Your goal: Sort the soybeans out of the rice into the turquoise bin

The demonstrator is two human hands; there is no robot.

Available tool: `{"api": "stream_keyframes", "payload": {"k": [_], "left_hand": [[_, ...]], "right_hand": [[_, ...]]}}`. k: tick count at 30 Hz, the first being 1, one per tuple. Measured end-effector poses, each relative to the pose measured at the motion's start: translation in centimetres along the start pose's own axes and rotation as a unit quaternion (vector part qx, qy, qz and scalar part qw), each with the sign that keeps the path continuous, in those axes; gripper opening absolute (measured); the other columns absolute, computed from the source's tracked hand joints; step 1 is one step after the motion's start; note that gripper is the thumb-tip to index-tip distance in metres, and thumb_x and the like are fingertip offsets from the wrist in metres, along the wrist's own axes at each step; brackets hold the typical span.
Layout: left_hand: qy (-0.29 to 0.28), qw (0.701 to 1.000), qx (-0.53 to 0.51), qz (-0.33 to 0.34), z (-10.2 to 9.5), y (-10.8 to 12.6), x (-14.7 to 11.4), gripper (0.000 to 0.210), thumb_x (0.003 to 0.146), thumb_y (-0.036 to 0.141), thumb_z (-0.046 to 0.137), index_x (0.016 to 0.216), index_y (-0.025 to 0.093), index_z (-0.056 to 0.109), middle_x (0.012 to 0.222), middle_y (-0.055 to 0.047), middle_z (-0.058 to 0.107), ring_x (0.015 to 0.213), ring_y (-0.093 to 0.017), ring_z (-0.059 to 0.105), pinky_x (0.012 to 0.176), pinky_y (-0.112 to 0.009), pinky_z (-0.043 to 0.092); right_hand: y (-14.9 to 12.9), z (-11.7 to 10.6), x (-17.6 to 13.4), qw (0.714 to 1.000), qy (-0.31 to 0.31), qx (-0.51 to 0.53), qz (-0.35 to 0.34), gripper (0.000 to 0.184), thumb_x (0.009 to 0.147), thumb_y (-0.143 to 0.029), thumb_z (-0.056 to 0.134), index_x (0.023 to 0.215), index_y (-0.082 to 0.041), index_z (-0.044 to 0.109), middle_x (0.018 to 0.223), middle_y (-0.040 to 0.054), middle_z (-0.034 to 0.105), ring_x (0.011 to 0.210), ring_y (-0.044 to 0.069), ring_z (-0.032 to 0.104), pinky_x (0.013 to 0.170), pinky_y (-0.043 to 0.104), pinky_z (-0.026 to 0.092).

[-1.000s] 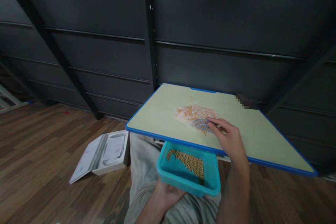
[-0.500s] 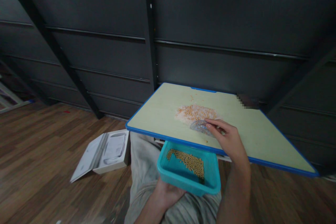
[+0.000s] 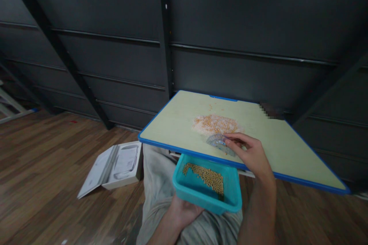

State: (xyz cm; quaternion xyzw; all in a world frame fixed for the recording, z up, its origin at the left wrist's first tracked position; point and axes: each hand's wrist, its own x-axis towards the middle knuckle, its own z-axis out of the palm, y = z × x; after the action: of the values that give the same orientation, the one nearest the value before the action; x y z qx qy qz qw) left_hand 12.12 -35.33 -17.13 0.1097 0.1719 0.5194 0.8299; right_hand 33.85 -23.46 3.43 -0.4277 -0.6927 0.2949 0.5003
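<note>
My right hand [image 3: 248, 151] pinches a clear half-round protractor [image 3: 220, 142] between thumb and fingers, low over the cutting-board-like tabletop [image 3: 290, 153] with its blue rim. Just beyond the protractor lies a pile of white grains mixed with yellow beans [image 3: 217, 123], and a few beans sit apart behind it. Below the near edge is a turquoise plastic tub [image 3: 195, 195], partly filled with round tan beans [image 3: 211, 178]. My left hand [image 3: 185, 210] grips this tub from underneath; its fingers are mostly hidden by the tub.
An open white box [image 3: 123, 164] with its lid folded out lies on the wooden floor [image 3: 51, 160] to the left. A dark panelled wall [image 3: 115, 57] rises behind the table. A pixelated patch covers something at the table's far right edge.
My right hand has drawn the protractor slightly toward the near edge, away from the pile. The tub and my left hand stay where they were.
</note>
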Motion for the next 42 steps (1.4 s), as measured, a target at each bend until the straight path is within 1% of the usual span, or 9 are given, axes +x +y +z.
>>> {"api": "stream_keyframes", "payload": {"k": [4, 9, 12, 15, 20, 25, 31, 39, 42], "left_hand": [[0.002, 1.0, 0.008, 0.0, 0.7, 0.3, -0.1, 0.052, 0.09, 0.058, 0.104, 0.129, 0.025, 0.092, 0.139, -0.011, 0.096, 0.16, -0.044, 0.073, 0.144, -0.063, 0.05], [0.0, 1.0, 0.009, 0.001, 1.3, 0.3, 0.2, 0.044, 0.093, 0.056, 0.101, 0.124, 0.025, 0.093, 0.141, -0.012, 0.095, 0.165, -0.044, 0.069, 0.145, -0.064, 0.049], [0.006, 1.0, 0.008, 0.007, 0.9, 0.1, 0.3, 0.046, 0.094, 0.052, 0.101, 0.129, 0.024, 0.092, 0.133, -0.013, 0.097, 0.163, -0.044, 0.071, 0.144, -0.064, 0.05], [0.013, 1.0, 0.005, 0.005, 0.5, 0.1, 0.1, 0.047, 0.095, 0.049, 0.1, 0.134, 0.025, 0.092, 0.133, -0.012, 0.097, 0.159, -0.045, 0.074, 0.142, -0.065, 0.052], [0.013, 1.0, -0.002, 0.001, 0.2, 0.1, -0.1, 0.046, 0.098, 0.044, 0.098, 0.139, 0.025, 0.091, 0.136, -0.01, 0.097, 0.156, -0.043, 0.077, 0.141, -0.063, 0.053], [-0.01, 1.0, -0.007, 0.006, 1.1, 0.3, 0.0, 0.05, 0.1, 0.045, 0.096, 0.146, 0.027, 0.088, 0.141, -0.01, 0.095, 0.163, -0.043, 0.072, 0.144, -0.063, 0.05], [-0.021, 1.0, 0.019, 0.01, 2.9, 0.7, -0.3, 0.037, 0.097, 0.049, 0.098, 0.125, 0.025, 0.094, 0.147, -0.01, 0.093, 0.168, -0.042, 0.068, 0.146, -0.06, 0.049], [-0.011, 1.0, 0.025, 0.011, 2.2, 0.4, -0.1, 0.038, 0.094, 0.053, 0.1, 0.119, 0.025, 0.094, 0.143, -0.012, 0.095, 0.168, -0.043, 0.067, 0.146, -0.063, 0.047], [-0.008, 1.0, 0.021, 0.006, 2.1, 0.4, -0.2, 0.045, 0.092, 0.057, 0.102, 0.124, 0.025, 0.094, 0.145, -0.011, 0.094, 0.168, -0.043, 0.067, 0.146, -0.061, 0.048]], "right_hand": [[-0.1, -0.2, -0.1, 0.999, -0.035, 0.004, 0.004, 0.021, 0.09, -0.042, 0.09, 0.102, -0.03, 0.102, 0.1, 0.0085, 0.096, 0.077, 0.026, 0.079, 0.069, 0.041, 0.062], [-0.1, -0.5, -0.2, 0.997, -0.083, 0.001, 0.003, 0.019, 0.09, -0.042, 0.092, 0.102, -0.031, 0.102, 0.096, 0.0079, 0.095, 0.077, 0.027, 0.081, 0.073, 0.043, 0.065], [0.1, -0.3, -0.1, 0.998, -0.06, 0.006, 0.009, 0.021, 0.091, -0.043, 0.091, 0.103, -0.03, 0.102, 0.101, 0.0089, 0.096, 0.081, 0.028, 0.084, 0.074, 0.043, 0.066], [0.4, 0.0, 0.2, 1.0, 0.002, 0.011, 0.011, 0.023, 0.091, -0.044, 0.09, 0.104, -0.028, 0.101, 0.105, 0.0105, 0.097, 0.086, 0.029, 0.086, 0.072, 0.041, 0.066], [1.0, 0.0, 0.5, 0.998, 0.065, 0.018, 0.002, 0.028, 0.093, -0.049, 0.092, 0.106, -0.025, 0.099, 0.107, 0.0121, 0.096, 0.092, 0.031, 0.087, 0.082, 0.043, 0.068], [1.6, 0.0, 0.5, 0.998, 0.064, 0.019, 0.005, 0.031, 0.095, -0.052, 0.092, 0.107, -0.024, 0.098, 0.108, 0.0132, 0.096, 0.092, 0.031, 0.086, 0.08, 0.044, 0.067], [2.0, 0.1, 0.7, 0.998, 0.059, 0.016, 0.011, 0.03, 0.096, -0.052, 0.091, 0.108, -0.025, 0.097, 0.107, 0.013, 0.095, 0.091, 0.032, 0.086, 0.081, 0.045, 0.069], [2.5, 0.1, 0.7, 0.999, 0.047, 0.015, 0.015, 0.029, 0.096, -0.052, 0.089, 0.109, -0.027, 0.096, 0.109, 0.0124, 0.095, 0.092, 0.032, 0.086, 0.084, 0.048, 0.07], [2.4, 0.1, 0.7, 0.999, 0.042, 0.016, 0.017, 0.031, 0.096, -0.053, 0.09, 0.109, -0.026, 0.096, 0.108, 0.0129, 0.095, 0.091, 0.032, 0.086, 0.082, 0.047, 0.07]]}}
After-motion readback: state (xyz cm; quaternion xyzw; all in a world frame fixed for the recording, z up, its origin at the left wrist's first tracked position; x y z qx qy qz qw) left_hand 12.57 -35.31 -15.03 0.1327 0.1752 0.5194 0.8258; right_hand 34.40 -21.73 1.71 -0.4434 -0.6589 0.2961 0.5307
